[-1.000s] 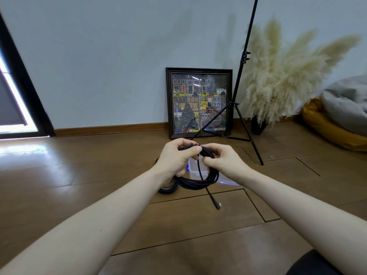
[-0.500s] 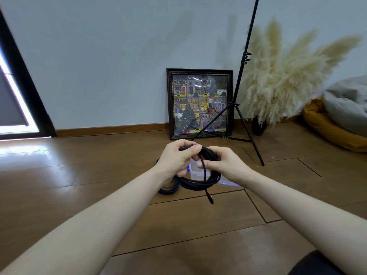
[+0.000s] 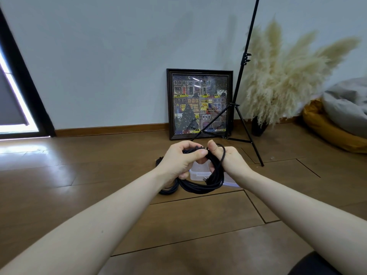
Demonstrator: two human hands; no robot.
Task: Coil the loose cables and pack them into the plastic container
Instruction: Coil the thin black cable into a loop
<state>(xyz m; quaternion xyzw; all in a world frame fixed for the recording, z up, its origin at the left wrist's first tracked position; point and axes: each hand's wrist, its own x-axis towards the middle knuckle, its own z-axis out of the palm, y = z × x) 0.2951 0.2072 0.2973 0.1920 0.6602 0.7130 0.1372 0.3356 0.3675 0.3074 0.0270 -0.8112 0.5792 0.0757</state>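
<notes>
Over glossy wood planks (image 3: 198,219), both grips, left hand (image 3: 178,159) and right hand (image 3: 228,157), pinch a black round cable coil (image 3: 200,187).

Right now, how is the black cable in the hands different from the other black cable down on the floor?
The held cable hangs in the air as a coil, gripped by the left hand and right hand. The floor cable lies untouched, mostly hidden behind the left wrist. Both are black.

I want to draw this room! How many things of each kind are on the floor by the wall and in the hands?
Black cable coils: 2, one held, one on the floor
Clear plastic container: 1
Framed picture: 1
Black tripod stand: 1
Vase of pampas grass: 1
Total: 6
</notes>
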